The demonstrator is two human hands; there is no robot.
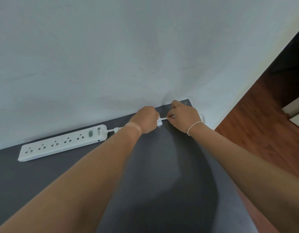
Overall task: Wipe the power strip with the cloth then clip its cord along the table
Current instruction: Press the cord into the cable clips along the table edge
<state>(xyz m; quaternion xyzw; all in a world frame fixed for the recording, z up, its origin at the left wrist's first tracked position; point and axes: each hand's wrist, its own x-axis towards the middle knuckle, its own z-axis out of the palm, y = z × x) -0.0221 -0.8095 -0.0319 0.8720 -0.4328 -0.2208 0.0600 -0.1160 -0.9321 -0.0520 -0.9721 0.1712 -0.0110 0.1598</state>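
A white power strip point(62, 142) with several sockets lies along the wall at the back left of the dark grey table point(153, 174). Its white cord point(163, 118) runs right from the strip's end toward the table's far right corner. My left hand point(145, 119) is closed around a small white clip point(159, 123) on the cord. My right hand point(184, 116) pinches the cord just right of the clip. Parts of the cord are hidden behind both hands. No cloth is in view.
A pale wall point(128, 56) rises directly behind the table. The table's right edge drops to a reddish wooden floor point(256, 132). A dark panel point(293, 52) stands at the far right.
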